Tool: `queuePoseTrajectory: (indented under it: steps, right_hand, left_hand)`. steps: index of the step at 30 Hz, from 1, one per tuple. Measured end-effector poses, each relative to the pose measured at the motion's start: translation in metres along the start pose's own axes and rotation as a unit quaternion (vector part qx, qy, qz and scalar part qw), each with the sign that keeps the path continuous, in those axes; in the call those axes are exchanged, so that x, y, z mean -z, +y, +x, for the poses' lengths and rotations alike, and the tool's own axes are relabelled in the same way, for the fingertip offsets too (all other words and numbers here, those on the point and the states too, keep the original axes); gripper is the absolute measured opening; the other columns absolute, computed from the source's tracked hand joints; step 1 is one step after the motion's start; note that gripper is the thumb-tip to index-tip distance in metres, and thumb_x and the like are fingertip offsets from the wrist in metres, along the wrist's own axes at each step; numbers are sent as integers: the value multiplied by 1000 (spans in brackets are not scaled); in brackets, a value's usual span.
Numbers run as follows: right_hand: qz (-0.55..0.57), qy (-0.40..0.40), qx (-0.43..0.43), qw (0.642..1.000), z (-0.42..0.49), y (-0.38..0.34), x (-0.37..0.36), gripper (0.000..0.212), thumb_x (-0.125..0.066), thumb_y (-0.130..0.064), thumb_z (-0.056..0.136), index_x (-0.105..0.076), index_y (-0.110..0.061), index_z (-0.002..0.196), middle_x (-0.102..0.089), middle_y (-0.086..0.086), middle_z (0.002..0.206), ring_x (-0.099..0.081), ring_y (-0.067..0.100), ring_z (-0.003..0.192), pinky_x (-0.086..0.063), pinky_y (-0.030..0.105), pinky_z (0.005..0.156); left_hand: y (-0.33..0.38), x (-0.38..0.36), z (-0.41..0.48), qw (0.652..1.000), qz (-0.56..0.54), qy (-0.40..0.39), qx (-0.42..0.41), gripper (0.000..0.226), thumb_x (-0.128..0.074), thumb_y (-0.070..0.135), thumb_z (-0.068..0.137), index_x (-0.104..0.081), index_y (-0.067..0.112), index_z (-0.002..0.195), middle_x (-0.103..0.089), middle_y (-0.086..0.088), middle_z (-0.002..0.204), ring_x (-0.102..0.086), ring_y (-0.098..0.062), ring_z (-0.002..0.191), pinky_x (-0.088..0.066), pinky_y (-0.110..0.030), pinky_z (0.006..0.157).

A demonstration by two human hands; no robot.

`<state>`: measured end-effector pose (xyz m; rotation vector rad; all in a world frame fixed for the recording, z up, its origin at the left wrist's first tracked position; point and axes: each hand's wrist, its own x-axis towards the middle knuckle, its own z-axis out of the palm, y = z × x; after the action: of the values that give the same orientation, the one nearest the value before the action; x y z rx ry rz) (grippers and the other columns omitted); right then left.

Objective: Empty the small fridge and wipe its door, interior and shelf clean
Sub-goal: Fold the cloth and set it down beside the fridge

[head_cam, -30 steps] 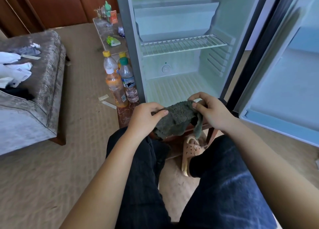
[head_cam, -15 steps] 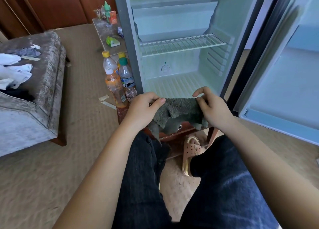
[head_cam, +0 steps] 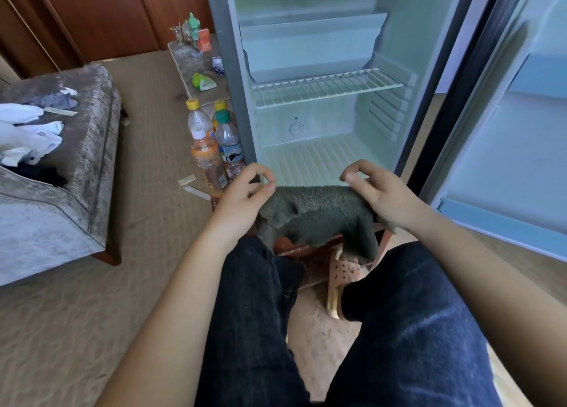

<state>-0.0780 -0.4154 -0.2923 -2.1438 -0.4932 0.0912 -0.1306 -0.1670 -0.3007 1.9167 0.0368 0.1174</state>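
Directly before an open small fridge (head_cam: 389, 38), a person holds a dark green cloth (head_cam: 319, 216) stretched out.
The left hand (head_cam: 242, 197) pinches the cloth's left end with curled fingers; the right hand (head_cam: 383, 197) grips its right end likewise. A wire shelf (head_cam: 325, 87) sits inside the fridge, whose door (head_cam: 506, 161) stands open at right; drink bottles (head_cam: 208, 154) stand just left.

Wider spread of cloth (head_cam: 319, 213), seemingly.
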Motion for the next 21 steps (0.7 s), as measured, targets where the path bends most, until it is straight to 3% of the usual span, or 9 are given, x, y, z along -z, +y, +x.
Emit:
queuePoseTrajectory:
  steps: [2, 5, 7, 9, 12, 15, 18, 21]
  right_hand:
    - [-5, -110, 11, 994, -3, -2, 10, 38, -71, -33, 83, -47, -25, 112, -56, 11, 67, -49, 23, 53, -41, 30, 54]
    - [-170, -129, 18, 977, 2, 4, 19, 47, -73, -8, 77, -44, -27, 110, -61, 1, 80, -60, 21, 70, -46, 32, 62]
    - [-260, -119, 5, 958, 7, 7, 26, 32, -69, -9, 77, -52, -25, 99, -60, -3, 77, -57, 18, 72, -43, 29, 61]
    - [-276, -115, -4, 954, 9, 9, 35, 11, -69, -12, 79, -60, -17, 83, -58, -3, 66, -55, 16, 66, -40, 28, 58]
    - [-196, -93, -13, 976, 10, 14, 46, 12, -70, -12, 81, -66, -18, 73, -56, -6, 57, -52, 11, 56, -40, 23, 55]
    - [44, -71, -44, 996, 6, 17, 48, 7, -68, -11, 84, -72, -14, 89, -72, 2, 79, -68, 16, 76, -53, 26, 73]
    - [316, -40, -85, 944, 2, 11, 42, 18, -59, -18, 86, -68, -9, 98, -75, 5, 94, -71, 13, 90, -56, 21, 77]
    - [372, -9, -136, 918, 8, 9, 28, 17, -52, -16, 95, -65, -5, 93, -74, 8, 85, -72, 12, 76, -56, 19, 63]
  left_hand:
    - [2, 10, 1, 999, -27, -25, 18, 31, -47, 14, 101, -64, 31, 81, -63, 14, 88, -56, -14, 94, -41, -38, 84]
    - [7, 23, 3, 996, -16, -77, 44, 17, -60, 19, 95, -69, 33, 92, -64, 12, 111, -55, -13, 112, -43, -36, 97]
    - [4, 31, 5, 991, 62, -111, 40, 29, -75, 22, 83, -63, 36, 105, -58, 10, 126, -51, -10, 120, -39, -34, 105]
    - [1, 33, 7, 977, 179, -108, 27, 40, -75, 18, 81, -55, 37, 110, -50, 8, 135, -47, -13, 124, -37, -37, 108]
    - [-3, 33, 8, 972, 230, -44, -18, 38, -66, 8, 87, -53, 35, 110, -52, 5, 131, -50, -18, 120, -39, -39, 107]
    - [-6, 40, 7, 987, 156, -2, -49, 33, -65, 7, 89, -62, 37, 102, -63, 11, 117, -57, -12, 113, -43, -40, 105]
    - [-10, 45, 11, 993, 99, 48, -33, 28, -68, 14, 89, -67, 41, 96, -70, 8, 106, -64, -16, 105, -51, -45, 96]
    - [-9, 38, 14, 990, 78, 117, -7, 8, -63, 21, 93, -70, 25, 90, -73, 1, 92, -68, -20, 90, -56, -39, 81]
